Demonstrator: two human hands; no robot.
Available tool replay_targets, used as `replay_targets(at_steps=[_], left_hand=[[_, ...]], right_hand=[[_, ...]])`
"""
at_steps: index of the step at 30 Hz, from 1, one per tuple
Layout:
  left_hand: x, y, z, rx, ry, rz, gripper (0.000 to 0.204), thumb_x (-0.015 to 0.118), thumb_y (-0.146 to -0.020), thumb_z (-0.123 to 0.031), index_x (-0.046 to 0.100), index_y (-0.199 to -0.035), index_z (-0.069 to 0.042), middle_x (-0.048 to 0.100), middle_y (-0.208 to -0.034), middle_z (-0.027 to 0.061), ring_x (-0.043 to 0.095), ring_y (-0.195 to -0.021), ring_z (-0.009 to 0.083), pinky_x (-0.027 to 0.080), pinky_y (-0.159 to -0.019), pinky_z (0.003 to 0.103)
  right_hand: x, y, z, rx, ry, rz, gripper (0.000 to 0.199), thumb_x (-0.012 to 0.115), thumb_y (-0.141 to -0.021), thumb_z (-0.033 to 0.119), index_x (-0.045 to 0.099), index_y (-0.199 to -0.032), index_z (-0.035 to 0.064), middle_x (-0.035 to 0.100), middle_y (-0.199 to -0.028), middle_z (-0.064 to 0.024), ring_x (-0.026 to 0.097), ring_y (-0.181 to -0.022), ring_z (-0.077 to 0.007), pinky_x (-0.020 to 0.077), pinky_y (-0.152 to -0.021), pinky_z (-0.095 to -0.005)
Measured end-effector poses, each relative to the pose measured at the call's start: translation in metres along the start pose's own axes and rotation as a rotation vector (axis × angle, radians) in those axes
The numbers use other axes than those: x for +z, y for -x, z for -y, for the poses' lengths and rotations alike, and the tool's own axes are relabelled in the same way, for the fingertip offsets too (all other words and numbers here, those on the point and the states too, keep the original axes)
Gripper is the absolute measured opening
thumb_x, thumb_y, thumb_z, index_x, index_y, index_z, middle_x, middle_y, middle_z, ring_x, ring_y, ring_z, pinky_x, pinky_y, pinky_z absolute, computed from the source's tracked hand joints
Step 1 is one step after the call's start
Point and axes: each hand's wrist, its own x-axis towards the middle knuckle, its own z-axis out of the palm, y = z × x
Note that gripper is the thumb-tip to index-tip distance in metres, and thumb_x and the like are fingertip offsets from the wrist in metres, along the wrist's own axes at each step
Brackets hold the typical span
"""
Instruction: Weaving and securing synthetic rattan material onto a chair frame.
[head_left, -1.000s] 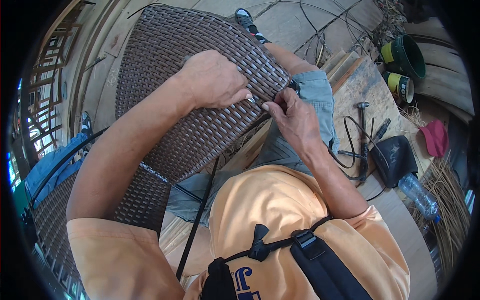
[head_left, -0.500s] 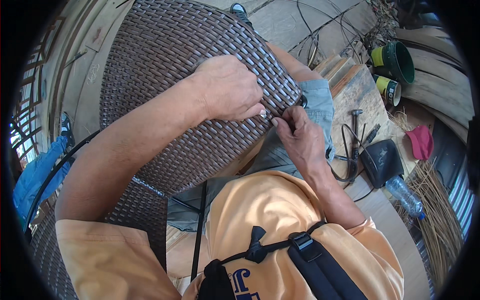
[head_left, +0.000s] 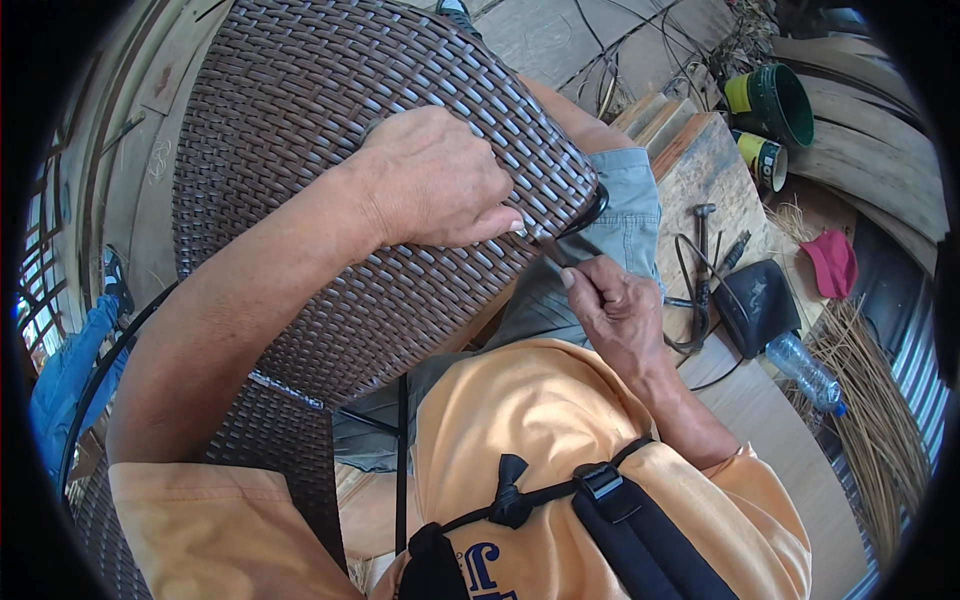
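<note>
A dark brown woven wicker panel [head_left: 330, 110] lies across my lap, bent at a seam toward the lower left. My left hand [head_left: 435, 180] is closed and rests knuckles up on the weave near its right corner. A small pale, shiny bit shows at its thumb tip; whatever its fingers grip is hidden under the palm. Just off the panel's right edge, my right hand [head_left: 615, 300] pinches a flat dark strand [head_left: 556, 252] between thumb and fingers. That strand runs to the edge beside my left thumb. A dark loop [head_left: 590, 212] stands out at the corner.
At the right, a hammer [head_left: 703, 240], a black pouch [head_left: 755, 308] and a clear plastic bottle [head_left: 805, 374] lie near a wooden block [head_left: 705, 155]. Beyond are a green bucket [head_left: 783, 105], a red cap [head_left: 830, 263] and dry stalks [head_left: 880, 410]. Another person's blue-clad leg [head_left: 75, 370] shows at left.
My right hand has drawn back from the panel's edge, down and to the right, and the dark strand now shows stretched from it. My left hand stays at nearly the same spot on the weave.
</note>
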Motion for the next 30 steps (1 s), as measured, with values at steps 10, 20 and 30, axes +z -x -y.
replay_targets(at_steps=[10, 20, 30], left_hand=[[0.001, 0.007, -0.003, -0.014, -0.001, -0.016, 0.035, 0.053, -0.081, -0.037, 0.066, -0.068, -0.007, 0.063, -0.064, 0.0116, 0.064, -0.065, 0.0269, 0.05, -0.063, 0.037], [-0.041, 0.0, -0.067, -0.284, -0.084, 0.259, 0.013, 0.055, -0.077, -0.011, 0.068, -0.076, -0.011, 0.067, -0.073, 0.0072, 0.066, -0.071, 0.0191, 0.051, -0.063, 0.029], [-0.016, 0.002, -0.049, -0.195, 0.038, 0.159, 0.013, 0.054, -0.075, -0.011, 0.066, -0.072, -0.007, 0.065, -0.072, 0.0116, 0.065, -0.071, 0.0238, 0.051, -0.062, 0.034]], right_hand=[[0.016, -0.007, -0.001, 0.118, -0.227, 0.039, 0.025, 0.057, -0.085, 0.017, 0.051, -0.069, -0.0008, 0.043, -0.055, -0.0091, 0.038, -0.052, -0.0109, 0.0368, -0.049, -0.0292], [0.012, -0.015, -0.016, 0.193, -0.396, 0.136, 0.027, 0.056, -0.087, 0.02, 0.055, -0.068, 0.0014, 0.041, -0.053, 0.0045, 0.035, -0.051, -0.003, 0.0288, -0.044, -0.0222], [0.009, -0.03, -0.012, 0.111, -0.314, 0.236, 0.026, 0.058, -0.085, 0.021, 0.056, -0.074, -0.0022, 0.043, -0.055, -0.0126, 0.039, -0.051, -0.0134, 0.0385, -0.05, -0.0332]])
